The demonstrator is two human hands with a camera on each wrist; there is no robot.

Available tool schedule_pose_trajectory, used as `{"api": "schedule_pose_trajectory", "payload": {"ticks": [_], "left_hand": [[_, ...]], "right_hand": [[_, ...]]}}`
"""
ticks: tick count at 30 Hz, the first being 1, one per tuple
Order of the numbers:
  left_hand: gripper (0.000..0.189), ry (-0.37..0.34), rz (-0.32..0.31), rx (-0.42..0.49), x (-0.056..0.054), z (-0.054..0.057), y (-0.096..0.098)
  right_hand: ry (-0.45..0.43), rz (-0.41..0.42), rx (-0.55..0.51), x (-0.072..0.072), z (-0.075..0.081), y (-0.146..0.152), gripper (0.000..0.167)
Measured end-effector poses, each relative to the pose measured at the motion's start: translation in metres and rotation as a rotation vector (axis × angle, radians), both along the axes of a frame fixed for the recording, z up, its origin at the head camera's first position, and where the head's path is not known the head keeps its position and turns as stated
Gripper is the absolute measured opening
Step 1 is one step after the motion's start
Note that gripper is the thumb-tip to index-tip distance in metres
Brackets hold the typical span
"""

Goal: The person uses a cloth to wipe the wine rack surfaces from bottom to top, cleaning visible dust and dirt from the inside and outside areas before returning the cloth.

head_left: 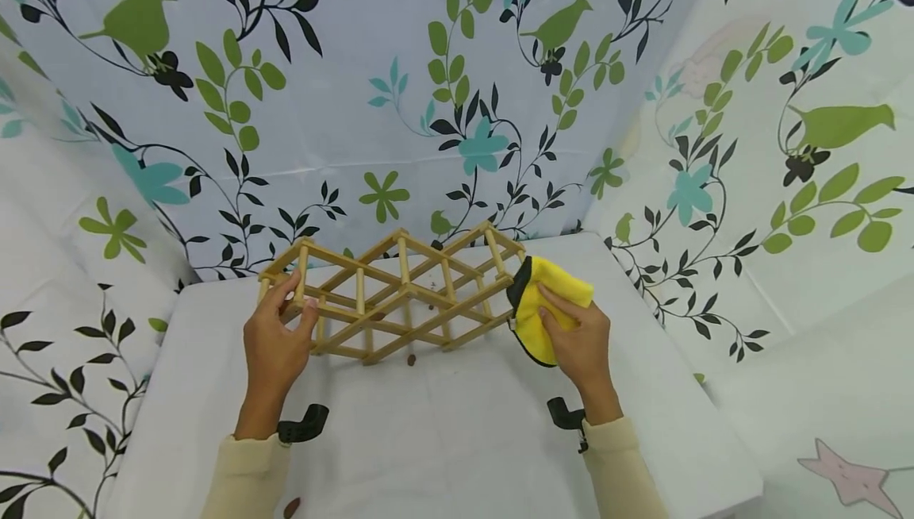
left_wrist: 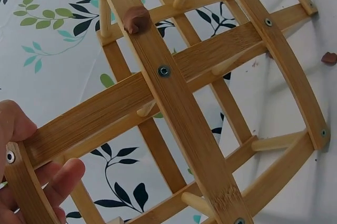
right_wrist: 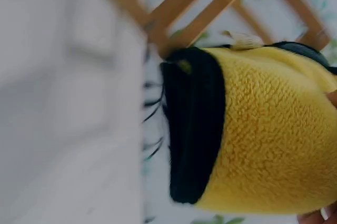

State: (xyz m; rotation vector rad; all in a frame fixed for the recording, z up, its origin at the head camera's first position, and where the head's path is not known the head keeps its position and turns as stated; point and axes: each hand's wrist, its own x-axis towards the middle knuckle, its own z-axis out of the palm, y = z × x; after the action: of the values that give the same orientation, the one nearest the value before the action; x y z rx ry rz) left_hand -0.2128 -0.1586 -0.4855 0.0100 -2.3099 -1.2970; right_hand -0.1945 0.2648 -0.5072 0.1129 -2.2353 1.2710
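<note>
A folding wooden lattice rack (head_left: pixel 403 293) with crossed slats and round dowels is held tilted over the white table. My left hand (head_left: pixel 278 336) grips its left end, thumb and fingers around a slat, as the left wrist view also shows. Metal rivets join the slats there, and a brown lump (left_wrist: pixel 136 19) sticks to one slat. In my right hand (head_left: pixel 578 340) is a yellow fleecy cloth (right_wrist: pixel 268 134) with a black border, bunched against the rack's right end. Part of the right hand's grip is hidden behind the cloth in the right wrist view.
Below the rack, a brown crumb (head_left: pixel 411 359) lies on the white table (head_left: pixel 443 440), and another brown piece (head_left: pixel 291 508) is near its front edge. A sheet printed with leaves and birds (head_left: pixel 307 106) hangs behind and at both sides.
</note>
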Motion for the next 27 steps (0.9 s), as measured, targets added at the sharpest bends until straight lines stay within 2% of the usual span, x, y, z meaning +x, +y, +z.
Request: {"api": "schedule_pose_trajectory", "payload": {"ticks": [2,4,6,9,11,12,14,18,21,25,27], "left_hand": [[0.053,0.012,0.008,0.01,0.0,0.0,-0.001],[0.053,0.022,0.011,0.018,0.0,0.0,-0.002],[0.053,0.032,0.01,0.025,-0.001,0.0,-0.002],[0.051,0.033,0.011,0.02,-0.001,0.0,0.0],[0.051,0.033,0.019,0.011,0.0,0.0,0.0],[0.051,0.032,0.026,0.007,0.0,0.0,0.001],[0.052,0.034,0.042,-0.001,0.0,0.002,0.001],[0.052,0.028,0.068,0.0,0.002,0.005,-0.001],[0.051,0.01,0.076,0.005,0.003,0.005,0.0],[0.05,0.012,0.051,0.002,0.002,0.003,0.002],[0.05,0.031,0.036,0.002,0.001,0.002,0.004]], "right_hand": [[0.066,0.076,-0.02,0.0,0.011,-0.013,0.042],[0.097,0.08,0.027,-0.005,0.013,-0.02,0.041],[0.073,-0.012,0.107,-0.01,0.005,-0.016,0.042],[-0.037,-0.198,0.21,-0.01,-0.014,0.001,0.043],[-0.087,-0.272,0.221,-0.003,-0.02,0.011,0.045],[-0.093,-0.276,0.197,0.001,-0.019,0.013,0.045],[-0.033,-0.23,0.102,0.008,-0.014,0.01,0.045],[0.206,-0.033,-0.079,0.009,0.003,-0.021,0.045],[0.286,0.027,-0.024,0.001,-0.001,-0.048,0.041],[0.229,0.018,0.166,-0.001,-0.025,-0.069,0.038],[0.215,0.011,0.183,0.001,-0.033,-0.072,0.039]]}}
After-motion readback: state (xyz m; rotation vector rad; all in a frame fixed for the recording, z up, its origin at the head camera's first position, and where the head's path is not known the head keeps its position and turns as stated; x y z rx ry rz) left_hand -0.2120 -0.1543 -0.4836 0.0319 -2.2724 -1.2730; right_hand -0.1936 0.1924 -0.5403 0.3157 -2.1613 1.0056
